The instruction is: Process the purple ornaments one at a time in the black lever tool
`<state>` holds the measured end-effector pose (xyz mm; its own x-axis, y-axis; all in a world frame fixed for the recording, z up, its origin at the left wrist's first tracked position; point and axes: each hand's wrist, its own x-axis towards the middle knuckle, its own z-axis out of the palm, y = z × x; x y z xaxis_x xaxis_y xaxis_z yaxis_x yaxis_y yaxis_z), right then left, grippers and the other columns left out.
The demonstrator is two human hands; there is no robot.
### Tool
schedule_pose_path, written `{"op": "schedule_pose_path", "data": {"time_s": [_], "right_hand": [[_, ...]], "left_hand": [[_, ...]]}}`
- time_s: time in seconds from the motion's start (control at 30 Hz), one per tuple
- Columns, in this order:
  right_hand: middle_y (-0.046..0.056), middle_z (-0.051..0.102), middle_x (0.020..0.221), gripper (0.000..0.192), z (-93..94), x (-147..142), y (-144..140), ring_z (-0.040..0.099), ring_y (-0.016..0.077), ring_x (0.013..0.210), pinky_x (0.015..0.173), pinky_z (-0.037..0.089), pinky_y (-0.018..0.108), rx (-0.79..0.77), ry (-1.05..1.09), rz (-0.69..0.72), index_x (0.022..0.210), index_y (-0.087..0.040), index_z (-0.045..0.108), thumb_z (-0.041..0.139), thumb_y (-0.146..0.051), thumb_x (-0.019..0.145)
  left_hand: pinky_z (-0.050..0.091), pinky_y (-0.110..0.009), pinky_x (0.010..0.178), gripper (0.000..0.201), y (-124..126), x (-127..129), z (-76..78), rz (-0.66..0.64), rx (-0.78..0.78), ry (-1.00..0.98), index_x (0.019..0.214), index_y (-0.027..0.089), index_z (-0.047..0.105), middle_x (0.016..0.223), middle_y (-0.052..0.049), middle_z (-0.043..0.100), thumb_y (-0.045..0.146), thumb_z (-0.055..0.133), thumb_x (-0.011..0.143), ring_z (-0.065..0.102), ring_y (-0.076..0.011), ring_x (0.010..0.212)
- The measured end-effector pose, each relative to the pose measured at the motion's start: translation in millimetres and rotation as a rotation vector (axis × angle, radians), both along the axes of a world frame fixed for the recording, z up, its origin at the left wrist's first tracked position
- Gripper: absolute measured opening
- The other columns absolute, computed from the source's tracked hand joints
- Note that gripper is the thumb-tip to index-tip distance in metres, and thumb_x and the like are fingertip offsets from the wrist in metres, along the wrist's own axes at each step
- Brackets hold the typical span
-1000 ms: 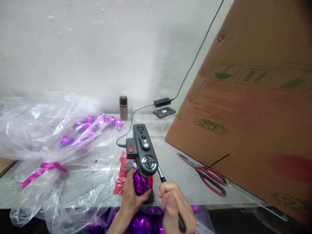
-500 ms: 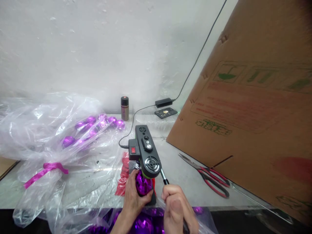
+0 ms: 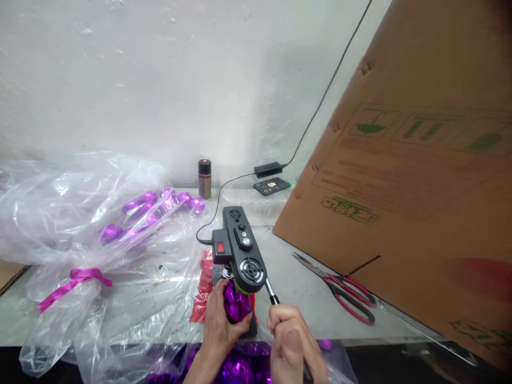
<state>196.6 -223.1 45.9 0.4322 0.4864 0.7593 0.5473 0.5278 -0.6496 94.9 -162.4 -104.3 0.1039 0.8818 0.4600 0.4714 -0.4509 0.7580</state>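
My left hand (image 3: 219, 325) is wrapped round a shiny purple faceted ball (image 3: 237, 302), thumb on its near side. The ball sits under the front end of a black bench machine (image 3: 245, 248) with round vents and a red switch (image 3: 220, 247). My right hand (image 3: 294, 341) is closed round the black grip of the machine's metal lever (image 3: 271, 290), to the right of the ball. Red tape or film (image 3: 201, 288) covers part of the machine's base. Where the ball's top meets the machine is hidden from me.
A clear plastic bag (image 3: 80, 234) of purple balls, tied with pink ribbon (image 3: 86, 275), lies left. More balls (image 3: 236, 368) sit below the table edge. Behind are a spray can (image 3: 205, 179), power adapter (image 3: 268, 169) and phone (image 3: 272, 185). Scissors (image 3: 340, 290) lie beside a large carton (image 3: 408, 176).
Almost nothing differs. The whole view has shifted very slightly, while both hands keep the same grips on the ball and the lever.
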Motion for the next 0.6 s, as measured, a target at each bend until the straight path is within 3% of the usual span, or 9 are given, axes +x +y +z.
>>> {"op": "schedule_pose_path", "data": {"time_s": [0.6], "right_hand": [[-0.003,0.057,0.069,0.041,-3.5,-0.5,-1.6,0.053,0.0104,0.057,0.053,0.037,0.028,-0.007,0.009,0.014,0.072,-0.022,0.049,0.042,-0.019,0.113]], "left_hand": [[0.064,-0.061,0.101,0.076,0.3,-1.0,-1.2,0.017,-0.045,0.019,0.140,0.016,0.057,0.129,-0.019,0.077,0.032,0.084,0.071,0.077,-0.0408,0.120]]}}
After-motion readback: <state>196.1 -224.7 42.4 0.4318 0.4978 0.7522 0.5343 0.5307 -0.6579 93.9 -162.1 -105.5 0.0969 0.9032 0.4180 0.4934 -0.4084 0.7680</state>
